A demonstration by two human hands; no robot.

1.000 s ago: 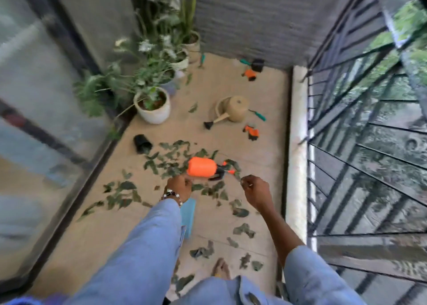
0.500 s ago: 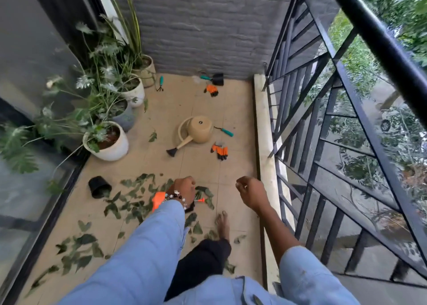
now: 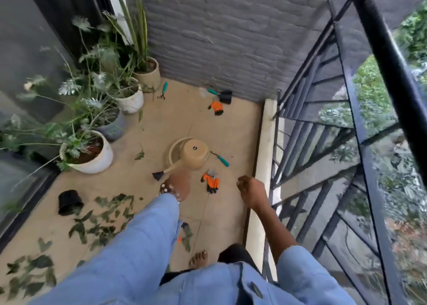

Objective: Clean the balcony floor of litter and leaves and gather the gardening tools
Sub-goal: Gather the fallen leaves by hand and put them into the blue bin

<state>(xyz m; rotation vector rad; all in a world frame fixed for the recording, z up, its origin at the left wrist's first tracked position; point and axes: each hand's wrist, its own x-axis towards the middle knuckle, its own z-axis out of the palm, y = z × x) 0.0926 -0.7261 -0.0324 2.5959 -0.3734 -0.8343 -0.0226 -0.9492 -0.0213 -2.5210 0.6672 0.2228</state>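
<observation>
Head view: we see the watering can (image 3: 190,155) tipped on its side, spout pointing lower-left. Left hand (image 3: 177,184) is blurred, grip unclear; right hand (image 3: 251,190) is curled, apparently holding nothing.

No readable text, label, brand, number or sign shows anywhere on this balcony.
</observation>
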